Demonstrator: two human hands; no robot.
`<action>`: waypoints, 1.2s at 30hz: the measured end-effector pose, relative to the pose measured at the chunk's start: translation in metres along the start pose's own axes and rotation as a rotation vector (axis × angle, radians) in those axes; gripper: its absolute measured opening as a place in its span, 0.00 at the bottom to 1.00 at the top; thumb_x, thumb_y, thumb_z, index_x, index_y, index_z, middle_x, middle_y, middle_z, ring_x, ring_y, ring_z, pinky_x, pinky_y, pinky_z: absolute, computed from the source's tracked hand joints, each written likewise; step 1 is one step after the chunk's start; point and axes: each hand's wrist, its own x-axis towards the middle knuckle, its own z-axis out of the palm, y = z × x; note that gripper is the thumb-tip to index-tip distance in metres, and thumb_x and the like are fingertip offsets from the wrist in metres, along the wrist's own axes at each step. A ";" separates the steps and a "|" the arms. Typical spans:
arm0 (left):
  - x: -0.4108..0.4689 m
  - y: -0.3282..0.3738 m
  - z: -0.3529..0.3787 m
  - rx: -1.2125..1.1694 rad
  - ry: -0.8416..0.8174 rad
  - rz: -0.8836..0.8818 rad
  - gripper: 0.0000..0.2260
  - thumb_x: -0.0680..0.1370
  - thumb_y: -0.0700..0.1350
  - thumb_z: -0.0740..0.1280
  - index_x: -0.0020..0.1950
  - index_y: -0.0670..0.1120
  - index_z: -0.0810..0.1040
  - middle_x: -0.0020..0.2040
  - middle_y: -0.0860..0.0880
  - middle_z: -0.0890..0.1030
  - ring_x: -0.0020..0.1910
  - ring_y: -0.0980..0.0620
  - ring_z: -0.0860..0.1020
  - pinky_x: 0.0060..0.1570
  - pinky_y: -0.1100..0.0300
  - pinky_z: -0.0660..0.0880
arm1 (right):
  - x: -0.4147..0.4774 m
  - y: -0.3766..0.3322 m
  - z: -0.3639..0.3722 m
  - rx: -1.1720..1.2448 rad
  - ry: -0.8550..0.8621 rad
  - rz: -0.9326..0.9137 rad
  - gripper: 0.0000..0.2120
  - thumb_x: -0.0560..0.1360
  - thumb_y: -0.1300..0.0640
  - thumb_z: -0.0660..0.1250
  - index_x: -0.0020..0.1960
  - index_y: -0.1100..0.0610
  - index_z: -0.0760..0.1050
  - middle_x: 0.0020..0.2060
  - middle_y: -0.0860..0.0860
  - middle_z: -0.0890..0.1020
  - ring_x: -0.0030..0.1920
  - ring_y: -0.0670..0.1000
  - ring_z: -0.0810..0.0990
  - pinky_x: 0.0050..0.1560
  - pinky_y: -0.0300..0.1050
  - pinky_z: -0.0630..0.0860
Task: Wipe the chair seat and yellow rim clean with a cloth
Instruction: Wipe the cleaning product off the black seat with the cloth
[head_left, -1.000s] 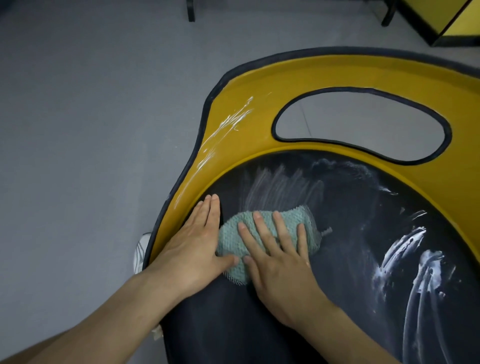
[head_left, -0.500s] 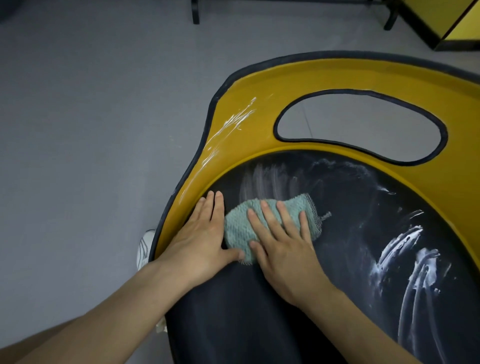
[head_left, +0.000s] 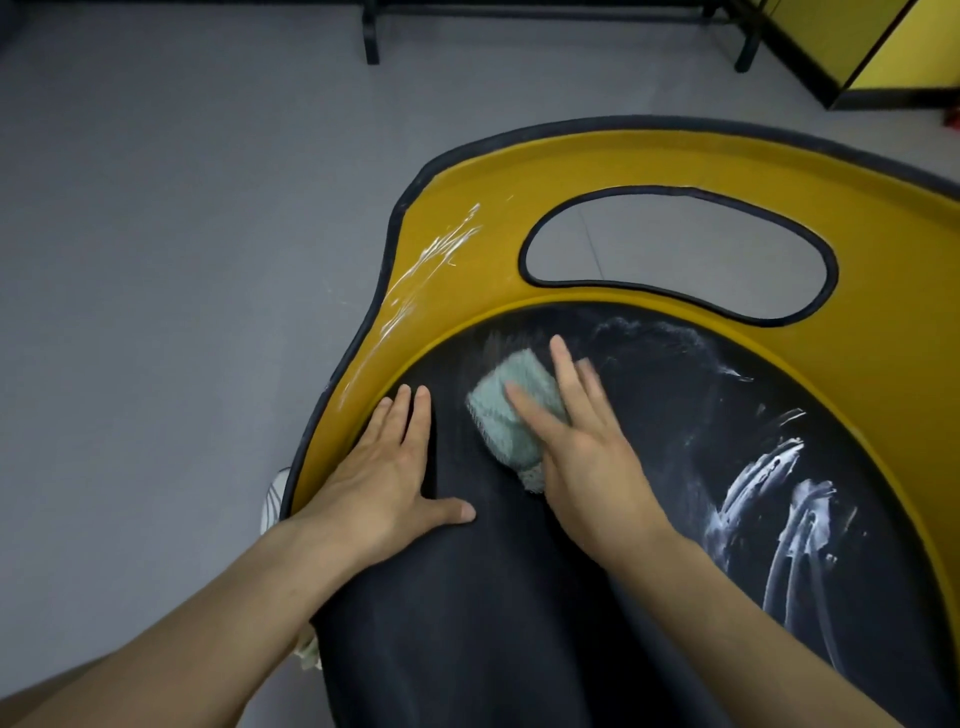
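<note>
Cloth (head_left: 511, 415) under flat right hand (head_left: 587, 457); left hand (head_left: 384, 483) flat beside smeared yellow rim (head_left: 467, 291).

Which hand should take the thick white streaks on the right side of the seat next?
Right. The right hand presses the cloth flat on the seat, on the side nearer those streaks; the left hand lies bare beside the yellow rim.

Right of the cloth (head_left: 506, 415), bare seat (head_left: 675, 405) is seen free; leftward, passage is blocked by the left hand (head_left: 384, 478).
</note>
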 end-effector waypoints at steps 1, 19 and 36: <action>0.000 0.000 0.001 -0.001 0.001 -0.001 0.58 0.72 0.68 0.70 0.79 0.50 0.29 0.79 0.52 0.29 0.79 0.53 0.32 0.76 0.56 0.40 | -0.004 0.006 0.006 -0.159 -0.058 -0.029 0.28 0.76 0.64 0.64 0.75 0.49 0.68 0.81 0.50 0.48 0.80 0.57 0.45 0.71 0.61 0.66; 0.001 -0.002 0.010 0.097 0.016 0.010 0.58 0.71 0.72 0.67 0.79 0.48 0.27 0.78 0.50 0.27 0.77 0.52 0.28 0.73 0.58 0.34 | 0.045 0.002 0.045 -0.293 -0.275 -0.121 0.30 0.80 0.46 0.43 0.81 0.55 0.52 0.80 0.52 0.54 0.80 0.57 0.47 0.77 0.64 0.45; 0.019 0.037 0.016 0.122 0.033 0.072 0.56 0.72 0.72 0.65 0.79 0.50 0.29 0.79 0.51 0.28 0.77 0.51 0.29 0.78 0.54 0.38 | 0.024 0.174 -0.043 -0.349 -0.119 0.505 0.27 0.83 0.49 0.44 0.80 0.54 0.53 0.80 0.52 0.56 0.79 0.56 0.51 0.76 0.64 0.48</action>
